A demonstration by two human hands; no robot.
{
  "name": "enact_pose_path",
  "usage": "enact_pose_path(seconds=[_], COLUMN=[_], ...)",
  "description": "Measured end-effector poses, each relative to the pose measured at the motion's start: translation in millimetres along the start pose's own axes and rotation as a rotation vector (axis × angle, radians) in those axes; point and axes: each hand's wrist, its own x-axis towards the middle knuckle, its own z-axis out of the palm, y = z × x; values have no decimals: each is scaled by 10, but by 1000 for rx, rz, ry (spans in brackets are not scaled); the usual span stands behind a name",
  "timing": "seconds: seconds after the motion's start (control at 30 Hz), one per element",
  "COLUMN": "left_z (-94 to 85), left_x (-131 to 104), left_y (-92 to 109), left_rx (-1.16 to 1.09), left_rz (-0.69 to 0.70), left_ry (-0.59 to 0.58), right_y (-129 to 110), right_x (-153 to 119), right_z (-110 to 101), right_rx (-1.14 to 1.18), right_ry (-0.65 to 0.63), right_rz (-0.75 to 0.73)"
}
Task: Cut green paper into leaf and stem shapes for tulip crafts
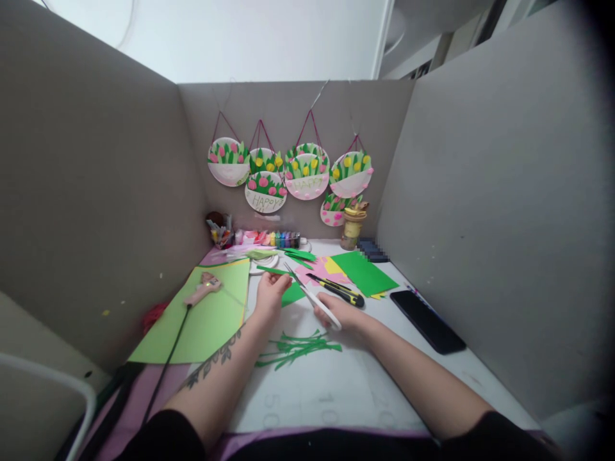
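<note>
My left hand (271, 293) pinches a narrow green paper strip (270, 269) that points off to the left. In my right hand (336, 309) is a pair of white-handled scissors (325, 310), blades slightly apart and tips close to my left fingers. Between the hands, a green paper piece (292, 295) shows, partly covered. Nearer to me on the white table (365, 390) lies a loose heap of thin green paper strips (302, 347). A black and yellow utility knife (339, 291) lies just beyond my right hand.
A pink glue gun (204, 289) rests on light green sheets (211, 326) at left, its cord running toward me. A green sheet (365, 272) and a phone (426, 321) lie at right. Paper-plate flower baskets (307, 178) hang on the back grey panel; panels also enclose both sides.
</note>
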Motion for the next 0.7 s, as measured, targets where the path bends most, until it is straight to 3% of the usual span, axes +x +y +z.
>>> enact_pose_path(seconds=[0.7], left_z=[10], left_x=[21], left_y=[51], left_rx=[12], left_rz=[-49], left_ry=[-17], right_y=[9], right_x=[-7], right_z=[-103], right_rx=[-49], right_ry=[-32], right_rz=[5])
